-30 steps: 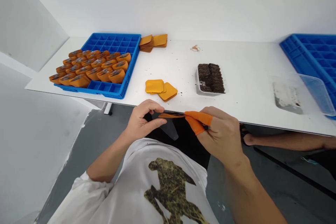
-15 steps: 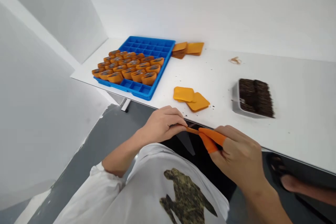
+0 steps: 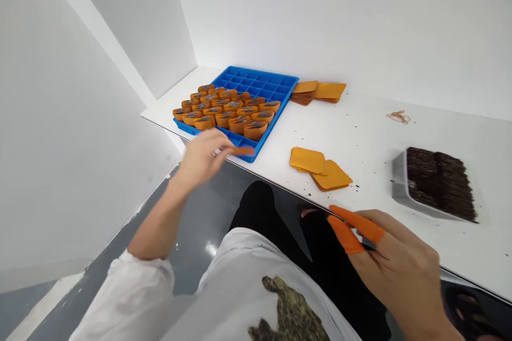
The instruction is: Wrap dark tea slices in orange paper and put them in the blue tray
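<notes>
My left hand (image 3: 202, 160), slightly blurred, pinches a thin orange packet (image 3: 244, 151) seen nearly edge-on over the near corner of a blue compartment tray (image 3: 256, 77). Bunches of orange packets (image 3: 226, 106) stand upright in many of the tray's compartments; the back rows and some front cells have none. Past the table's front edge, my right hand (image 3: 400, 261) wears orange finger cots (image 3: 360, 226) on thumb and index finger. Those two fingertips are apart, with nothing visible between them. Closest to it on the table lie two small piles of flat orange packets (image 3: 308, 160).
A clear plastic box (image 3: 400, 186) full of dark brown thin strips (image 3: 440, 184) stands on the right of the white table (image 3: 360, 138). More orange packets (image 3: 330, 91) are stacked by the wall beside the tray. Tan rubber bands (image 3: 399, 117) and dark crumbs lie about.
My left hand has moved left and away from my right hand to the tray, taking the orange packet along. My right hand has let go of it. The view has shifted.
</notes>
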Tool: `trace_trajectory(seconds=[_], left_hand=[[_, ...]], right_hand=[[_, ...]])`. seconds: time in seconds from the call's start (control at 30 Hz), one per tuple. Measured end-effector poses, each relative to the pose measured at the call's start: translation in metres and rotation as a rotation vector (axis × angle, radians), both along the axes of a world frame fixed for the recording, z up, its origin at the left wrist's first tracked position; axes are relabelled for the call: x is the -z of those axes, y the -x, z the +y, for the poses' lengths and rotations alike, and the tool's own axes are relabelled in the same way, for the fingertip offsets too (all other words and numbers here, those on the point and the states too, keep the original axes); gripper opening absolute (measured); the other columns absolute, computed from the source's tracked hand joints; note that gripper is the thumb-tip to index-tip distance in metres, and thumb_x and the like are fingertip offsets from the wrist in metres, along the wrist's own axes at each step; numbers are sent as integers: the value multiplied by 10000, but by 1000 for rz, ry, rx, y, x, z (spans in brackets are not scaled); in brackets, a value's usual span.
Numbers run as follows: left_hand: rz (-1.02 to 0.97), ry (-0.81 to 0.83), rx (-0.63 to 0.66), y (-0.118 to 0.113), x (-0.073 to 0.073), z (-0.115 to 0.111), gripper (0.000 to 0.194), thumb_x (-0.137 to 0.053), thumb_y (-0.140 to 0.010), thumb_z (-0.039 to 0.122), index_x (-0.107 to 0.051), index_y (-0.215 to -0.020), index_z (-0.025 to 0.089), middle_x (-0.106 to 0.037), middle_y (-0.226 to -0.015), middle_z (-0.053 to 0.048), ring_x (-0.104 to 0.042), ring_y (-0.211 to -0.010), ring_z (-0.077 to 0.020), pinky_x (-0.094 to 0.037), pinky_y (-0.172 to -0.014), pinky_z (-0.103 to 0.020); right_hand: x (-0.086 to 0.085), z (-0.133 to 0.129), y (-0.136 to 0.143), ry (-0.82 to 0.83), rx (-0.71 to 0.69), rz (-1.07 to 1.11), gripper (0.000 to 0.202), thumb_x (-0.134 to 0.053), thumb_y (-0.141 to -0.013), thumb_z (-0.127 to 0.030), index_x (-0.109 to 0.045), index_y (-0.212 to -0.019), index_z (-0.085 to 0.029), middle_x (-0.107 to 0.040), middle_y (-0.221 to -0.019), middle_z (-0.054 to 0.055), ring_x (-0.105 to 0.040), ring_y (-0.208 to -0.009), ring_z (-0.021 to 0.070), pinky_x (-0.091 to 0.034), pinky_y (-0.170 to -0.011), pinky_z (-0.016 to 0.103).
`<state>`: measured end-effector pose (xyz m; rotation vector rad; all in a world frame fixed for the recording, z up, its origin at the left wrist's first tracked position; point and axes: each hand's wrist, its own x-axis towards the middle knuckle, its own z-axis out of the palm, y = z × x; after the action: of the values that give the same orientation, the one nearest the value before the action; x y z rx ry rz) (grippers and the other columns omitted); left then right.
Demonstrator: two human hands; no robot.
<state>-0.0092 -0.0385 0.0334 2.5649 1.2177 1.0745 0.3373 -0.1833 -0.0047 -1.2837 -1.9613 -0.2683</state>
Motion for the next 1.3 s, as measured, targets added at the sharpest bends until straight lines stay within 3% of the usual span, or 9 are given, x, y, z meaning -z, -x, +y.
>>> trace_trajectory(seconds=[0.07, 0.13, 0.3, 0.4, 0.53, 0.87, 1.0, 1.17, 1.3], left_hand=[[107, -56, -241, 33, -16, 30, 242, -605, -1068, 312, -798, -956, 218, -792, -1034, -93, -722, -986, -265, -562, -859, -407], [237, -41, -391, 57, -22, 60, 223, -609, -1018, 263, -814, -955, 203, -795, -1087, -109, -721, -986, -285, -554, -855, -423], [398, 40, -508, 71, -4, 102, 262, -579, -985, 253, -836, -1006, 209, -797, -1122, -120, -720, -1045, -316, -552, -894, -445], [409, 52, -498, 71, 10, 107, 277, -572, -988, 273, -838, -1023, 205, -792, -1131, -130, -720, -1088, -326, -556, -926, -453], [372, 45, -525, 70, 17, 111, 286, -564, -995, 284, -832, -1048, 199, -795, -1147, -133, -719, -1110, -325, -551, -939, -449], [346, 65, -526, 72, 16, 116, 225, -583, -975, 275, -799, -983, 213, -800, -1111, -115, -715, -1111, -313, -550, -958, -438], [384, 47, -540, 76, 12, 112, 242, -562, -977, 272, -797, -988, 214, -797, -1131, -129, -719, -1111, -322, -554, -957, -450], [550, 37, -534, 63, 8, 109, 293, -515, -1000, 254, -800, -1004, 187, -774, -1151, -168, -730, -1063, -349, -554, -867, -467], [566, 39, -526, 55, 8, 114, 290, -518, -1001, 249, -798, -1004, 174, -764, -1142, -182, -720, -1052, -361, -545, -834, -474]], right_hand=[[3, 0, -5, -49, 22, -19, 100, -713, -1060, -240, -794, -1031, -187, -762, -847, 18, -696, -654, 140, -507, -565, 278], [5, 1, -7, -79, 38, -25, 138, -702, -1068, -265, -805, -1023, -185, -760, -829, 17, -695, -633, 139, -507, -549, 278], [6, -2, -11, -66, 56, -47, 146, -724, -1056, -280, -811, -999, -178, -784, -849, 28, -726, -648, 145, -518, -528, 274], [5, -6, -19, -42, 92, -33, 110, -742, -1019, -277, -821, -970, -219, -785, -819, 12, -722, -623, 157, -516, -504, 285], [7, -10, -29, -12, 143, -4, 102, -746, -1005, -307, -832, -1022, -255, -778, -805, 3, -737, -627, 173, -538, -522, 277], [9, -14, -33, -59, 130, -30, 52, -768, -996, -283, -807, -992, -249, -777, -799, -15, -725, -599, 153, -539, -492, 267], [10, -13, -33, -58, 136, -27, 125, -747, -1015, -306, -814, -937, -234, -778, -797, -1, -717, -588, 141, -531, -487, 252], [9, -12, -31, -55, 117, -8, 126, -733, -1017, -319, -814, -956, -244, -765, -782, 1, -706, -576, 156, -504, -464, 271], [7, -14, -31, -1, 141, -16, 84, -744, -999, -298, -822, -984, -271, -767, -793, -10, -704, -584, 156, -497, -464, 281]])
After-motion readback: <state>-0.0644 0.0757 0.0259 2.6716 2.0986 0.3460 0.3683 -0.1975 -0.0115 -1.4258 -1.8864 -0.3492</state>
